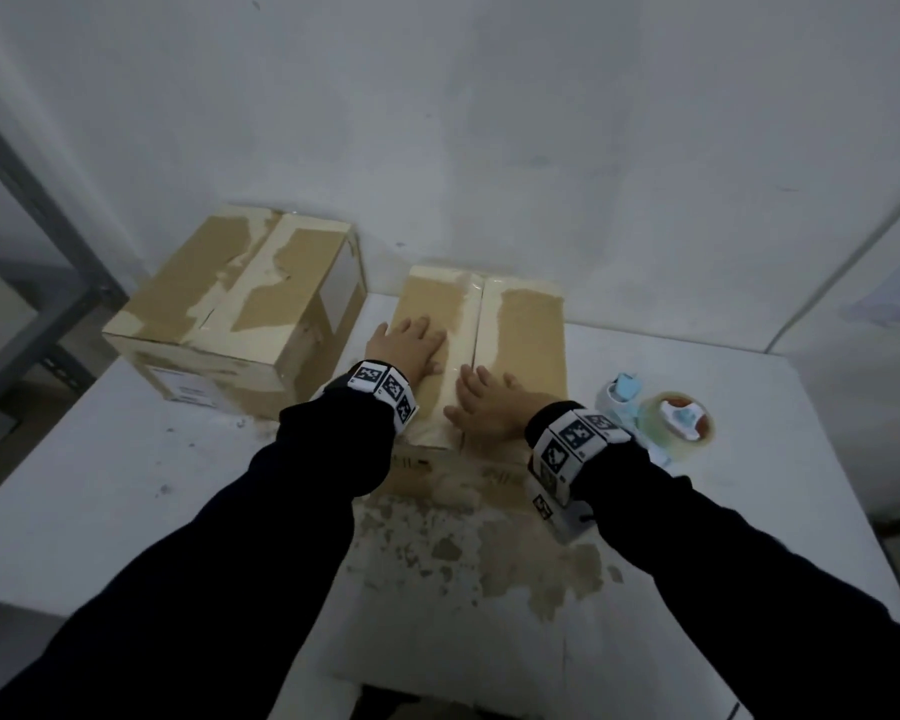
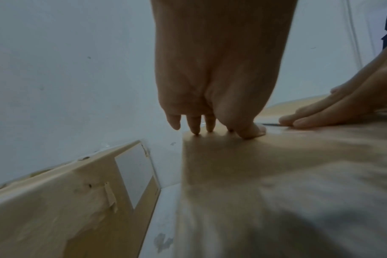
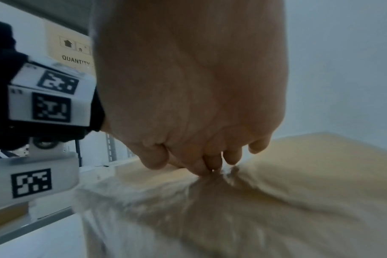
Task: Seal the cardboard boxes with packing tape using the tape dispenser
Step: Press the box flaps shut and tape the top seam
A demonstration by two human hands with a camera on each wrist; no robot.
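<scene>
The middle cardboard box (image 1: 533,335) lies on the white table (image 1: 126,485), its two top flaps closed, with glossy tape along the centre seam. My left hand (image 1: 414,343) presses flat on the left flap, fingers straight (image 2: 197,129). Closer to the front edge, my right hand (image 1: 481,400) lies flat over the seam, and its fingertips (image 3: 212,165) touch the box top (image 3: 309,183). In the left wrist view, the right hand (image 2: 331,111) shows at the right. The tape dispenser (image 1: 668,418), white and light blue with a tape roll, lies on the table right of the box, untouched.
A second, taped cardboard box (image 1: 230,309) stands to the left, close against the white wall (image 1: 489,122); its side (image 2: 66,200) nearly touches the middle box. A grey metal shelf frame (image 1: 27,200) is at far left. Brown stains mark the table front (image 1: 489,553).
</scene>
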